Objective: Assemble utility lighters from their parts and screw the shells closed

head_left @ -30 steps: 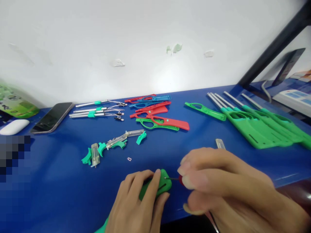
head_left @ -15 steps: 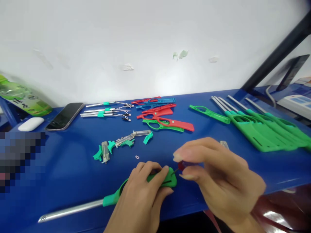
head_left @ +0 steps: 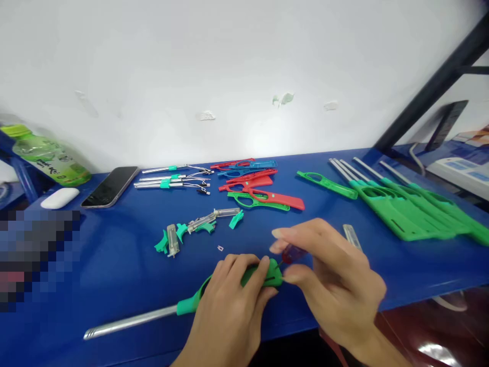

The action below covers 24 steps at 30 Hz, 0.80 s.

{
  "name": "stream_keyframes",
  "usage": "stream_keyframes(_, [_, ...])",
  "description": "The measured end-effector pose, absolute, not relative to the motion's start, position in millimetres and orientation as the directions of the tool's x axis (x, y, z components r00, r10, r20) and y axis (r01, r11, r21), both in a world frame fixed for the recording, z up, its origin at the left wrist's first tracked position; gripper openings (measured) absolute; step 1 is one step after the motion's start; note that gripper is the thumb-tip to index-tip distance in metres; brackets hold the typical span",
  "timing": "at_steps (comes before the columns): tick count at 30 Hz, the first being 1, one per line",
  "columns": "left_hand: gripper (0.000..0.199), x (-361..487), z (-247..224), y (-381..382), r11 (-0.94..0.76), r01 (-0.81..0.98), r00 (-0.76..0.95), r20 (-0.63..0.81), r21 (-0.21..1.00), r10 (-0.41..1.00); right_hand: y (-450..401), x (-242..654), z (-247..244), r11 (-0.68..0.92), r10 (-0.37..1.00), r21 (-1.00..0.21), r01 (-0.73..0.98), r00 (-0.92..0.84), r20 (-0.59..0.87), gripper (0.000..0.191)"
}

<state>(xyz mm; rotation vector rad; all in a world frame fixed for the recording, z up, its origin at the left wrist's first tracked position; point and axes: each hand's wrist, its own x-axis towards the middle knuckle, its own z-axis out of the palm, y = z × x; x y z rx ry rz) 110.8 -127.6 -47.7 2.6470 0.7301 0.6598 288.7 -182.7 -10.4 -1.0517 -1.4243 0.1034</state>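
We see a small workshop, a blue table [head_left: 126, 270] against a patchy white wall [head_left: 164, 66], loose shells [head_left: 281, 198] and tubes [head_left: 165, 183] in groups, green lighters [head_left: 405, 216] piled together, a screwdriver [head_left: 292, 253] in hand, a phone [head_left: 110, 187] and bottle [head_left: 51, 159] alongside.

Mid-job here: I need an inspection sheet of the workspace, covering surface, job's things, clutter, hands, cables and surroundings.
Surface: blue table, with parts spread across it.
Job's things: green lighter, metal tube pointing left; red-handled screwdriver at its butt end, tip seating unclear.
Other parts: green lighters at right; handle shells, clear tanks, metal tubes behind.
Clutter: phone, white case, bottle, at left.
Left hand: holds the lighter down.
Right hand: grips the screwdriver.
Cables: thin wires on the tubes; pale cable at far right.
Surroundings: white wall, patchy; dark post at right.
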Motion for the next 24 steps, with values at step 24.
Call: stream_keyframes(24, [0.034, 113, -56, -120, -0.898, 0.370, 0.791, 0.426, 0.237, 0.439, -187, 302, -2, 0.554, 0.641, -0.618, 0.558, 0.187, 0.744, 0.036])
